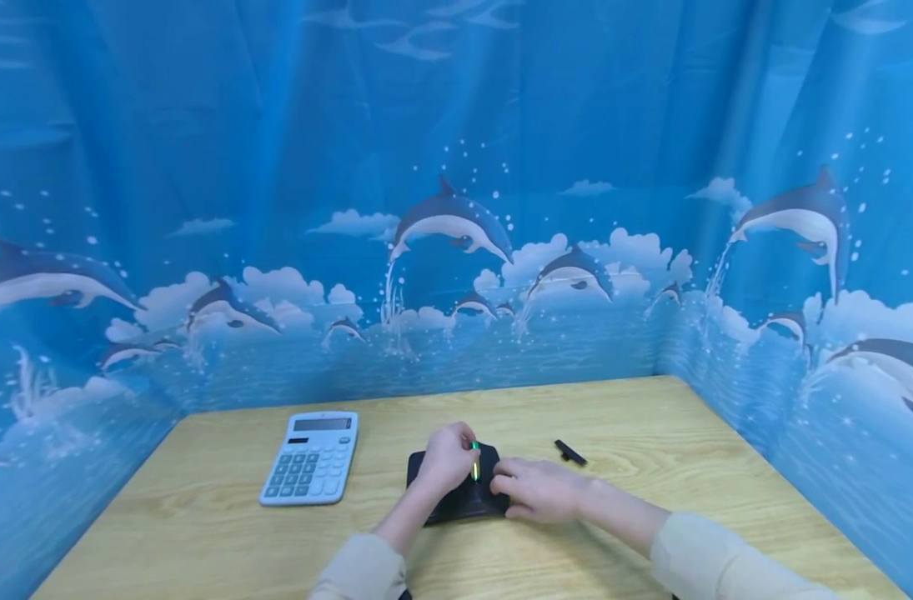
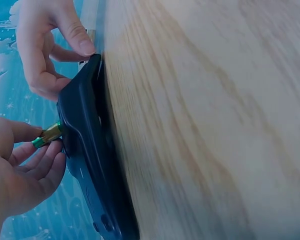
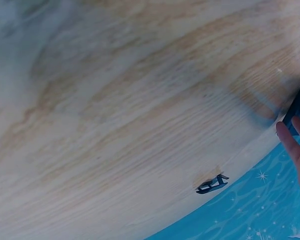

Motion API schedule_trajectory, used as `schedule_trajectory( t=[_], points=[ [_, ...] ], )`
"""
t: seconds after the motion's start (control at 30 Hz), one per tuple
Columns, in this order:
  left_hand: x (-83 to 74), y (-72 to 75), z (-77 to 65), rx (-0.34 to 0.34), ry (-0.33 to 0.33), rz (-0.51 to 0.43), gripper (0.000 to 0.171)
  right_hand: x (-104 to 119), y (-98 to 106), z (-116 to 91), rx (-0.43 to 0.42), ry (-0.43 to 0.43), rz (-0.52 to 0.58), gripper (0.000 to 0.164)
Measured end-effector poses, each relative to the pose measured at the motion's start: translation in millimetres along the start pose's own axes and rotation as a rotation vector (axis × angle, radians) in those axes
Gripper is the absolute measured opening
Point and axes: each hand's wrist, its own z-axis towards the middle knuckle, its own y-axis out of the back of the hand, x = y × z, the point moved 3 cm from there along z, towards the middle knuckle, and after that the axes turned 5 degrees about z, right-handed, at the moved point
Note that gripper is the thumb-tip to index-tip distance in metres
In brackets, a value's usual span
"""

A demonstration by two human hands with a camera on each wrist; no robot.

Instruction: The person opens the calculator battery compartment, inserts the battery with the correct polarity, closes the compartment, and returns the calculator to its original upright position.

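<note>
A black plastic device (image 1: 467, 505) lies on the wooden table, its underside turned up and its kind unclear. Between thumb and fingers, my left hand (image 1: 445, 460) pinches a green and gold battery (image 2: 51, 134), which stands upright with its lower end at the device's upper face. My right hand (image 1: 544, 490) grips the device's right edge; in the left wrist view its thumb lies at a corner and its fingers bend over the face. Only part of the right hand and a dark bit of the device show in the right wrist view.
A small black cover with a tab (image 1: 570, 452) lies right of the device, behind my right hand. On the left side of the table is a pale blue calculator (image 1: 310, 458). A blue dolphin curtain (image 1: 456, 167) hangs along the table's back and sides.
</note>
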Motion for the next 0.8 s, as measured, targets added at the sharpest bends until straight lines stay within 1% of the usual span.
schedule_trajectory(
  t=[0.3,0.4,0.6,0.67,0.8],
  points=[
    [-3.7,-4.2,0.5,0.066,0.041,0.059,0.011,-0.1,-0.2,0.4,0.005,-0.004,-0.008,0.027],
    [-4.1,-4.1,0.0,0.057,0.044,0.069,0.011,0.4,-0.1,0.3,0.008,-0.004,-0.013,0.027],
    [-3.9,-3.5,-1.4,0.029,0.023,0.088,0.011,1.6,0.1,0.1,0.015,-0.013,-0.015,0.026],
    [-4.1,-2.9,-1.6,0.016,0.012,0.086,0.011,1.4,-0.1,0.1,0.017,-0.016,-0.014,0.026],
    [-4.2,-2.2,-0.8,0.002,0.012,0.057,0.011,-0.1,-1.0,-0.1,0.021,-0.017,-0.008,0.026]
  ],
)
